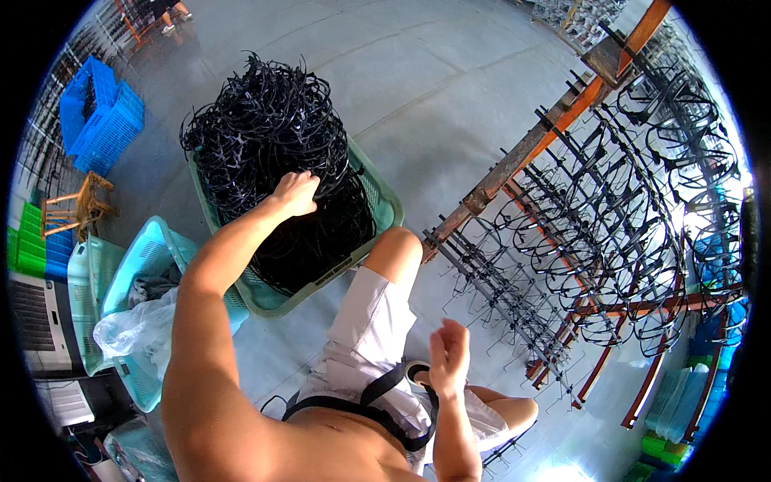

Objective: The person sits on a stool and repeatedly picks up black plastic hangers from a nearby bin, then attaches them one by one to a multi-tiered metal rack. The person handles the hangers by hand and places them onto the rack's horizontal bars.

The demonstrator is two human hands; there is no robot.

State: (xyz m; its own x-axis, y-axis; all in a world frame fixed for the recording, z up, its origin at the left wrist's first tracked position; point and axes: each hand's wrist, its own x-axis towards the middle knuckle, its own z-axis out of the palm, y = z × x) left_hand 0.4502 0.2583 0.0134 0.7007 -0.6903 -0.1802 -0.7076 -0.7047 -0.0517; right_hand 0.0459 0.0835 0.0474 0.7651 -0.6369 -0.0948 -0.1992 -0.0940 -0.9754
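Observation:
A tall tangled heap of thin black curved pieces fills a pale green basket on the floor ahead of me, rising above its rim. My left hand reaches over the basket and rests at the heap's near side, fingers curled in. What lies under those fingers is hidden. My right hand hovers above my lap, beside my knee, with its fingers bent together and nothing visible in them. To my right, similar black looped pieces hang in rows on a rack with a rusty orange frame.
Left of me stands a turquoise basket holding a clear plastic bag and dark cloth. Farther left are a small wooden chair and blue crates. The rack's projecting rods come close to my right side. A person's legs show far off.

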